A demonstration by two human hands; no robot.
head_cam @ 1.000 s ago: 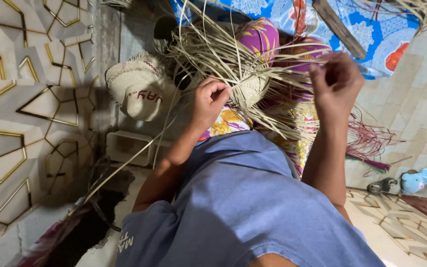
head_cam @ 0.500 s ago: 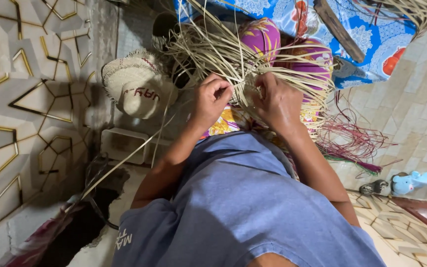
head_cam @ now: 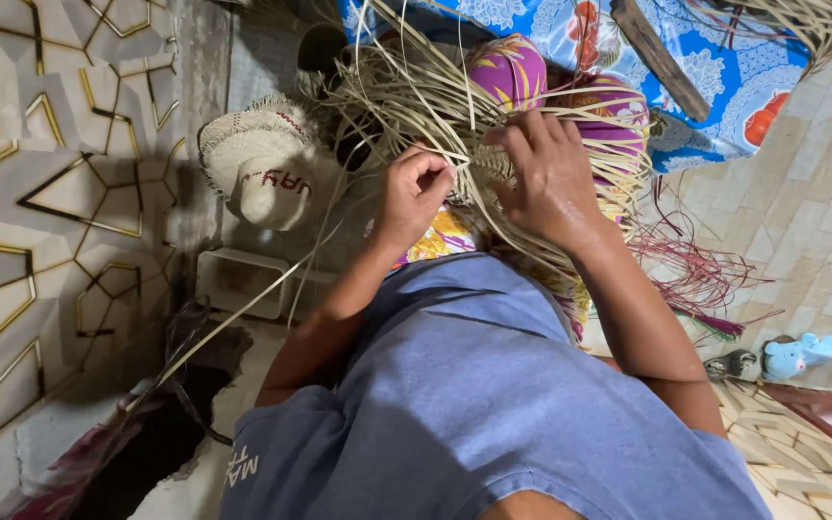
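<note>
Pinched between my left hand [head_cam: 414,197] thumb and curled fingers is a thin pale straw strand, while my right hand [head_cam: 549,178] lies spread across the straw weave [head_cam: 479,164], fingers pressed down on the crossing strips to pin them flat. Both hands meet at the weave, which rests on my lap just above my blue shirt [head_cam: 474,385].

From the head camera, loose straw ends [head_cam: 387,87] fan outward above and to the left of my grip, and one long strand [head_cam: 243,318] trails down and away to the left of my left forearm. Beyond my right fingers sits a purple patterned cloth [head_cam: 512,67], partly behind the straw. Farther past it lies a blue flowered cloth [head_cam: 724,67]. Left of my left hand, apart from it, a finished woven hat [head_cam: 262,173] with a frayed brim leans near the tiled wall [head_cam: 50,193]. Right of my right wrist a bundle of pink dyed fibres [head_cam: 695,279] spreads over the floor, and lower right stands a small blue toy [head_cam: 801,354].

To do this well, I judge that I should keep my right palm firm so the laid strips cannot slip, draw the pinched strand snug without kinking it, and seat it close against its neighbour before I loosen either hold. Even tension matters more than speed.
</note>
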